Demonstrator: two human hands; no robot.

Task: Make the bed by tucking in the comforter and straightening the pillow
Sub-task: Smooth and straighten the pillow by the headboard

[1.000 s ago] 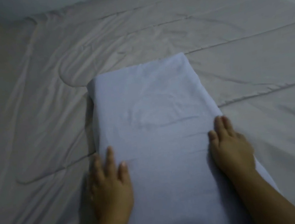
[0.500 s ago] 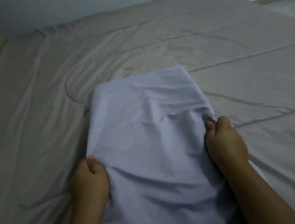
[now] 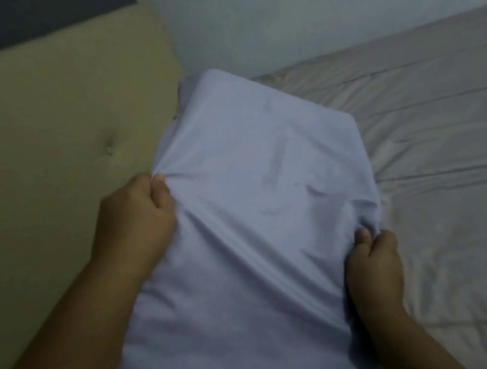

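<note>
**Item:** pillow [image 3: 255, 213], pale lilac case.

**Location:** I have it between both grips. Its far end points at the corner where the headboard [image 3: 60, 130] meets the wall [image 3: 306, 8], and it sits above the grey comforter [image 3: 446, 144]. Whether that far end rests on the bed I cannot tell.

**Left grip** [image 3: 136, 222]: closed on a bunch of case at the pillow's left long edge, with creases fanning out from it.

**Right grip** [image 3: 372, 266]: closed on a bunch of case at the right long edge, nearer me.

**Handling, my estimate:** light and soft, sagging between holds. The case looks loose and may slide over the filling. I would take hold deeper, through the cloth into the filling, or at the corners, for a square set-down against the headboard.

**Comforter:** spread flat and lightly creased; any tucked edges are out of view.
</note>
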